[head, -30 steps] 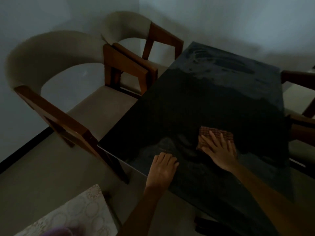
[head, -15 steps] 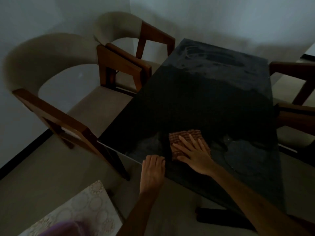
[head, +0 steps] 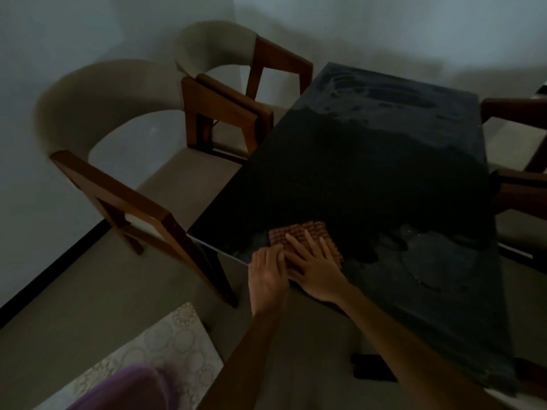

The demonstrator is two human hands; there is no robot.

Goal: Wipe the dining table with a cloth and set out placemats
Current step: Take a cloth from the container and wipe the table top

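Both hands now lie side by side at the near left corner of the black dining table (head: 384,179). Right hand (head: 318,269), fingers straight, has slid the brown waffle cloth (head: 299,235) leftward until it touches the left hand (head: 266,275), flat with fingers together.

The right hand (head: 318,269) presses flat on a brown waffle cloth (head: 299,233) near the black dining table's (head: 384,161) corner; the left hand (head: 268,276) rests just beside its fingers (head: 296,244), at the table edge
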